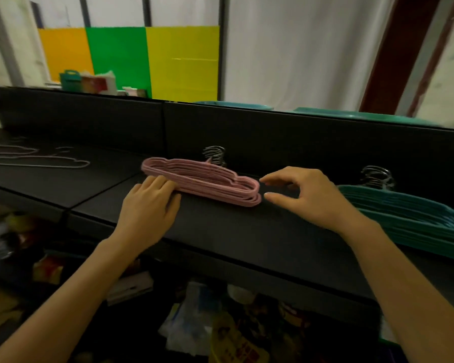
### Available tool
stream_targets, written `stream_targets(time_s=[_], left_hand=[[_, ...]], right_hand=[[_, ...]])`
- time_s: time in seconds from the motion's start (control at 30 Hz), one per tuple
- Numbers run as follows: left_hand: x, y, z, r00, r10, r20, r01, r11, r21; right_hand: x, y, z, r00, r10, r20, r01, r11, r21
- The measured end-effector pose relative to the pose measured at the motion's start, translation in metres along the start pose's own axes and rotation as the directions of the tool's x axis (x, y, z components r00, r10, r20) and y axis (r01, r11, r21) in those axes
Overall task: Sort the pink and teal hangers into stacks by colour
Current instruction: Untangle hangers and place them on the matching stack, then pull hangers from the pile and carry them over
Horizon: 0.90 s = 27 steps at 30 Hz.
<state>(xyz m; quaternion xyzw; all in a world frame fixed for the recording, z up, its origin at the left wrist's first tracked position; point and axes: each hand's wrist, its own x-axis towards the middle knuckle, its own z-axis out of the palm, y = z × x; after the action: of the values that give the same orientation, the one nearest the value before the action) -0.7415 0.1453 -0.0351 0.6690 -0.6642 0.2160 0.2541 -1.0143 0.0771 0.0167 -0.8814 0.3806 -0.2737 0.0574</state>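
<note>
Pink hangers [202, 180], thin curved loops, lie stacked; left hand [148, 205] flat against them, right hand [309, 196] released.

Pink hanger stack [205, 183] flat, centre; teal hanger stack [414, 218] flat, right.

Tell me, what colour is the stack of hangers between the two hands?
Pink: the stack of plastic hangers shows clearly in the head view.
</note>
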Motion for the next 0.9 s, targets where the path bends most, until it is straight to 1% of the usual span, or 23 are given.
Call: stream_targets(time_s=[0.2, 0.3, 0.5, 0.6, 0.7, 0.8, 0.9], left_hand=[[-0.038, -0.097, -0.033, 0.994, -0.107, 0.026, 0.105, 0.992, 0.071], [-0.059, -0.148, -0.049, 0.990, -0.137, 0.042, 0.132, 0.986, 0.101], [-0.097, -0.246, -0.083, 0.980, -0.188, 0.066, 0.175, 0.970, 0.172], [-0.113, -0.288, -0.095, 0.976, -0.203, 0.083, 0.184, 0.963, 0.196], [-0.126, -0.325, -0.102, 0.973, -0.221, 0.071, 0.203, 0.960, 0.194], [-0.133, -0.356, -0.102, 0.974, -0.214, 0.077, 0.193, 0.957, 0.215], [-0.135, -0.389, -0.098, 0.967, -0.242, 0.080, 0.221, 0.953, 0.207]], right_hand=[[0.047, -0.078, 0.065, 0.995, -0.065, 0.069, 0.063, 0.997, 0.040], [0.066, -0.118, 0.095, 0.992, -0.076, 0.098, 0.069, 0.995, 0.078], [0.105, -0.201, 0.161, 0.986, -0.131, 0.102, 0.115, 0.982, 0.148], [0.127, -0.239, 0.190, 0.978, -0.155, 0.142, 0.130, 0.977, 0.167], [0.152, -0.271, 0.213, 0.967, -0.175, 0.187, 0.145, 0.976, 0.165], [0.177, -0.293, 0.230, 0.961, -0.188, 0.204, 0.157, 0.975, 0.157], [0.205, -0.310, 0.251, 0.958, -0.181, 0.224, 0.149, 0.977, 0.151]])
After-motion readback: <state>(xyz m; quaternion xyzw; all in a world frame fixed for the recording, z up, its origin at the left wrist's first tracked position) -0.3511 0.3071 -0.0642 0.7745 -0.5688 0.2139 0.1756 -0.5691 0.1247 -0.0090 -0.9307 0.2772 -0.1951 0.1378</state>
